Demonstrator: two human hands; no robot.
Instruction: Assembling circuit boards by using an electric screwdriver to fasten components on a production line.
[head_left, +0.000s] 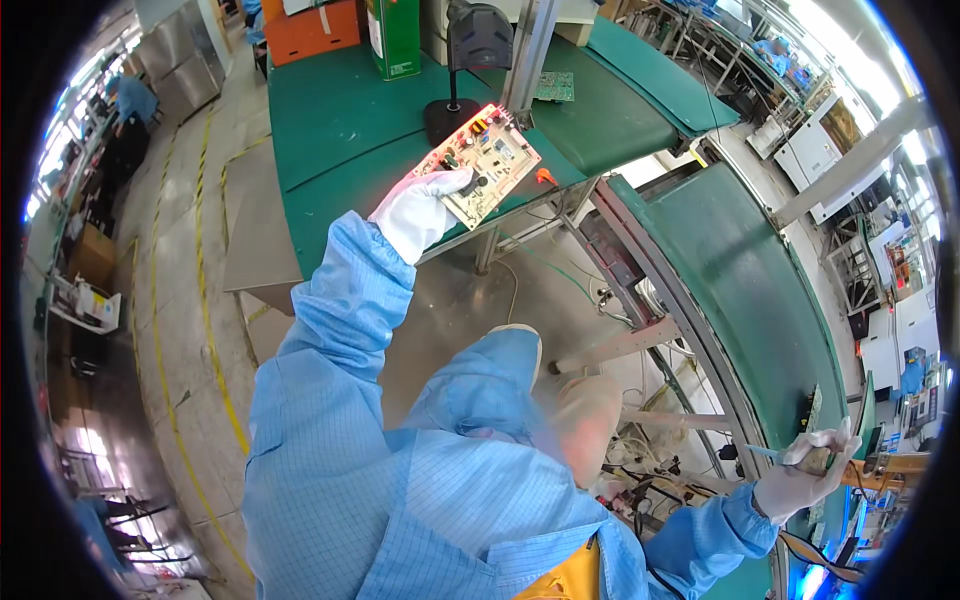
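My left hand (415,212), in a white glove, grips a populated circuit board (490,165) by its near left edge, thumb over the top face. The board is tilted above the front edge of the green-topped bench (340,150), component side up. Far off at the lower right, my right hand (805,475), also gloved, is closed beside the green conveyor belt (740,260). A thin light-blue stick (762,451) pokes out from its fingers; its kind does not show. Close by that hand, another circuit board (811,408) stands edge-on over the belt.
A black stand (452,115) is on the bench just behind the held board. A green box (393,40) and an orange bin (312,35) sit farther back. Another green circuit board (555,87) lies beyond a metal post (530,55). Cables (650,480) hang below the conveyor frame.
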